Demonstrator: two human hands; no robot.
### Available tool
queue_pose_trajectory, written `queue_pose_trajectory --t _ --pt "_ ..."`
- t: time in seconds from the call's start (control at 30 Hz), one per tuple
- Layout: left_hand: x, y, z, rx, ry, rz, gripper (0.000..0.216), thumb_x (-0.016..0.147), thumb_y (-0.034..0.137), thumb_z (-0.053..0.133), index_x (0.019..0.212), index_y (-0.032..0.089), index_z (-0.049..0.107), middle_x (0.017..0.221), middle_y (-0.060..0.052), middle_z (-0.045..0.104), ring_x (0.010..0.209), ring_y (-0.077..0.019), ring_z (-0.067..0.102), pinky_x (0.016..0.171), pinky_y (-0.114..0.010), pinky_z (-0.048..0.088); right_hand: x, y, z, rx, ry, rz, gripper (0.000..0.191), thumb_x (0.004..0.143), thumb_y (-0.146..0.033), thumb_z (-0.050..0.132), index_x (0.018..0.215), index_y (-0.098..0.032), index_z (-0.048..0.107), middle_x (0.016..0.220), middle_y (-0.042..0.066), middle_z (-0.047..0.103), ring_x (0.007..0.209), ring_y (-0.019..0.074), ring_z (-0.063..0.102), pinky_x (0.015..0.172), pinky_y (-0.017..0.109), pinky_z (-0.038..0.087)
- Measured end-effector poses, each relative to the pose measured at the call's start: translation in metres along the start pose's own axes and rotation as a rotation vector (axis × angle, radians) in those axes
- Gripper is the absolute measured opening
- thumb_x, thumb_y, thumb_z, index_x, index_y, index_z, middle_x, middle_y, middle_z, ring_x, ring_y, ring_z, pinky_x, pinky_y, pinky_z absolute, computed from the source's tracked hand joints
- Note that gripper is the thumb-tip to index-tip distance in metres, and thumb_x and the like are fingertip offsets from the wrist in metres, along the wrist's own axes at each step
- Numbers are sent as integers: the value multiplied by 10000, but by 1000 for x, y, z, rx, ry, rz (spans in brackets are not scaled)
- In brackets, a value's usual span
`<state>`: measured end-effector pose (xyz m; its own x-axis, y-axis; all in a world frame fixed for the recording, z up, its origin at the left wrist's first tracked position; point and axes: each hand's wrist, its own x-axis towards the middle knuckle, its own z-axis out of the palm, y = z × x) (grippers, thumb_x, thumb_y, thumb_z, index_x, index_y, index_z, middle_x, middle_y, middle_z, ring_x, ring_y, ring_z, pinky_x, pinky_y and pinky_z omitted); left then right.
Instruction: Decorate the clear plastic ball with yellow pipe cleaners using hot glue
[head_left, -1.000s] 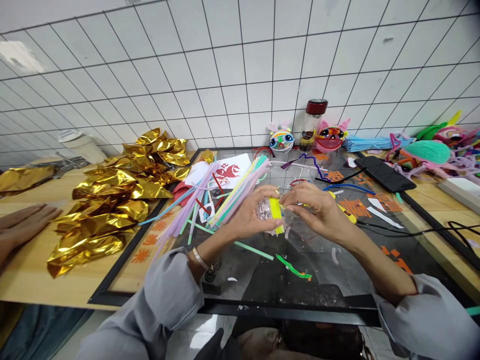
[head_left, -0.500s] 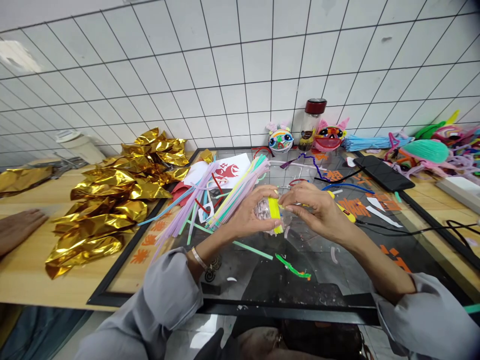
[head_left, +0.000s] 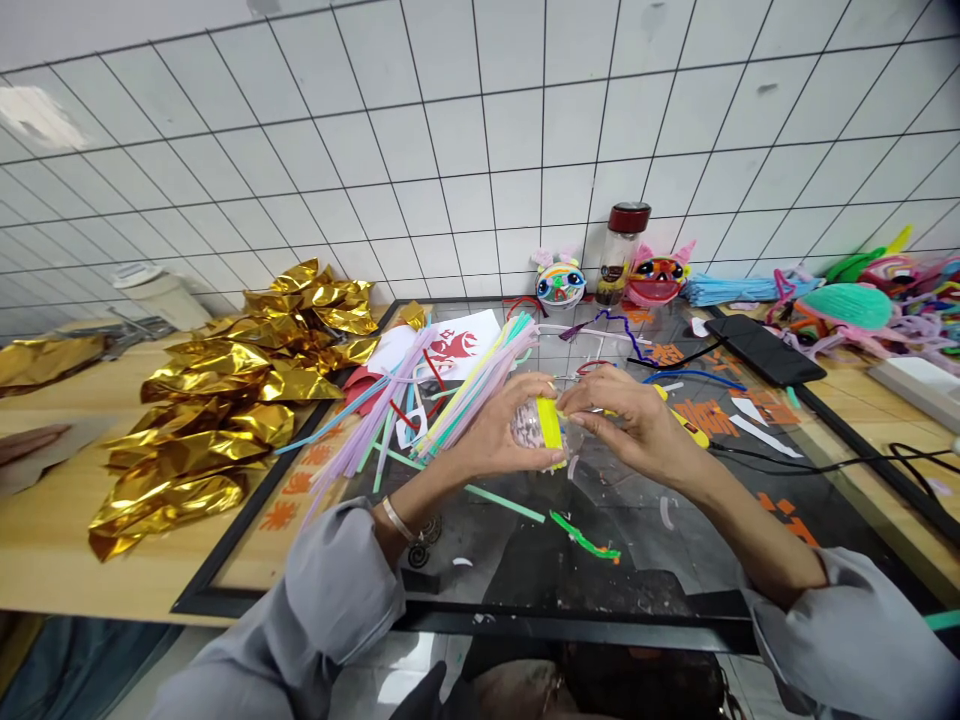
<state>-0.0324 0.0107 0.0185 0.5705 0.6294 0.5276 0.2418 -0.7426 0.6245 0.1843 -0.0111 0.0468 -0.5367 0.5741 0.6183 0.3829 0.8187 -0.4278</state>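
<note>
My left hand (head_left: pixel 496 432) is curled around a small clear rounded object (head_left: pixel 531 428) with a yellow strip (head_left: pixel 551 425) wrapped over it. My right hand (head_left: pixel 637 418) meets it from the right, with fingertips pinched on the yellow strip and the clear object's side. Both hands hover over a black-framed glass board (head_left: pixel 525 560). A fan of pastel straws (head_left: pixel 450 395) lies just left of my left hand.
Crumpled gold foil (head_left: pixel 225 400) is piled on the wooden table at left. Another person's hand (head_left: pixel 26 442) shows at the far left edge. A jar with a red lid (head_left: pixel 621 250), painted masks, a black phone (head_left: pixel 765 346), cables and pipe-cleaner crafts sit at the back and right.
My hands stay together on the clear object with only slight turning. The other person's hand at the far left has drawn back toward the edge.
</note>
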Motion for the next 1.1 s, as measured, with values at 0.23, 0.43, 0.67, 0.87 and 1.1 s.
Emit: queue_pose_trajectory --t 0.23,0.43,0.67,0.87,1.1 --pt "-1 -4 3 -25 30 10 540 693 299 799 1148 223 517 1296 -128 555 1261 -294 537 1105 -505 389 0 -1 0 -2 9 -13 69 934 -205 574 941 -195 641 919 44 715 891 186 596 889 394 465" --pt "-1 -3 2 -18 30 9 536 699 292 796 1155 214 524 1293 -133 558 1258 -290 540 1100 -503 399 0 -2 -1 -43 1 -45 79 938 -196 560 951 -196 638 932 51 726 891 193 612 891 410 460" --pt "-2 -2 1 -12 31 5 539 704 286 798 1158 214 518 1300 -129 552 1260 -280 540 1100 -498 406 1 -3 -1 -84 1 -83 88 935 -164 543 941 -199 623 918 50 728 881 197 614 888 417 452" --pt "-2 -3 2 -24 45 23 544 700 285 807 1153 220 513 1290 -125 556 1257 -280 543 1093 -496 413 4 -5 -1 -115 18 -139 87 929 -153 544 916 -200 616 942 63 710 892 194 607 833 383 460" --pt "-2 -6 3 -35 49 15 539 703 295 803 1159 224 526 1300 -123 554 1274 -287 530 1105 -495 395 3 -4 0 -79 10 -81 82 940 -202 547 925 -199 628 920 66 707 895 200 608 821 380 457"
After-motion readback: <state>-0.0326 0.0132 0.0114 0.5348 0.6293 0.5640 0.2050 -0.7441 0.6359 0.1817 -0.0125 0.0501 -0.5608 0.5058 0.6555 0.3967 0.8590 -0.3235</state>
